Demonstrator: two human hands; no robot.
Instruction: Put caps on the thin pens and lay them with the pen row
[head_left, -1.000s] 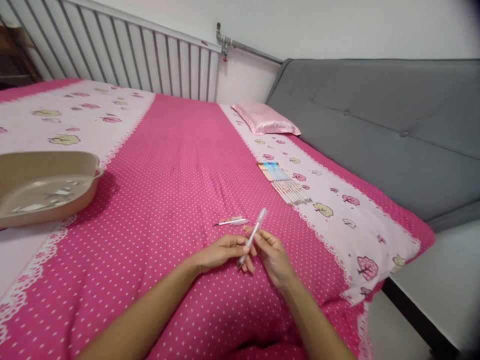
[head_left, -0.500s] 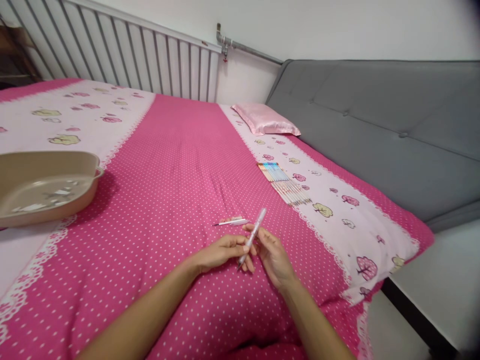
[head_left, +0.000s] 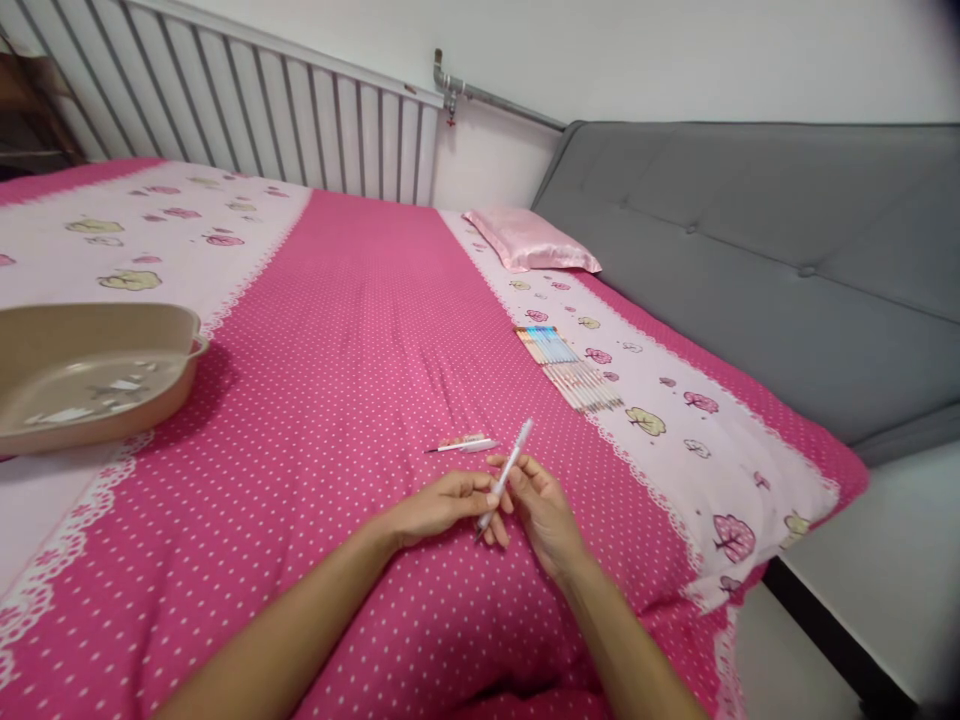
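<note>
A slim whitish pen [head_left: 518,445] is held at a slant over the bed, its dark tip pointing down and left. My left hand [head_left: 439,505] pinches its lower part between thumb and fingers. My right hand [head_left: 551,515] is closed around the middle of the barrel, thumb against it. Just beyond my hands, a few slender pen pieces [head_left: 461,444] lie on the pink dotted bedspread, one with a dark pointed end. Farther right, several pens [head_left: 574,372] with blue, orange and pale barrels lie side by side in a neat row.
At the left stands a beige plastic basin [head_left: 169,405] with small white and grey pieces in it. A pink pillow [head_left: 532,240] lies by the grey padded headboard [head_left: 750,235]. A white radiator [head_left: 315,110] runs along the far wall.
The pen has turned slightly in my fingers, and my right thumb has shifted a little along it. Everything else stays in place.
</note>
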